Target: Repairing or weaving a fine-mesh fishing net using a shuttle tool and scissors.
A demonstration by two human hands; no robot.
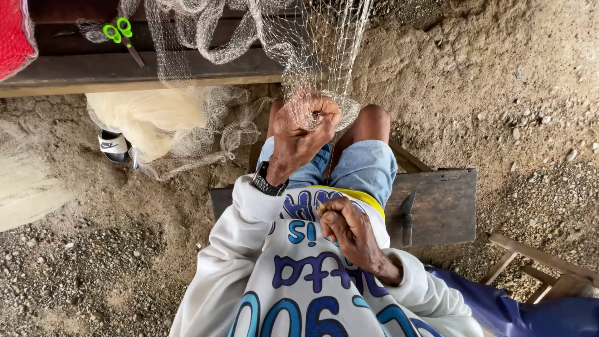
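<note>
Head view, looking down on a seated person mending a fishing net (262, 37); the net hangs from the top edge of the view, drapes over the long dark plank (143, 65) that crosses the upper left, and gathers to a bunch at the person's knees. The left hand (302, 128) is raised in front of the knees, wrist bent, fingers curled shut around that bunch of mesh, so the net lies directly in and above this hand, its hanging length running away from the body toward the top of the view. The right hand (349, 231) is drawn back against the chest, fingers pinched together; a thin line appears to run from it up toward the left hand, though what exactly it pinches cannot be made out. The left hand is therefore the nearer to the net; the right hand sits well behind it, close to the body. The person sits on a dark wooden bench (443, 206); a knife (407, 215) lies on it near the right edge of the seat, just beside the right thigh, blade pointing away from the body. Green-handled scissors (123, 36) rest on the plank at its left end, well apart from both hands; a pale heap of spare netting (146, 115) lies on the sandy ground (499, 93) below the plank.
</note>
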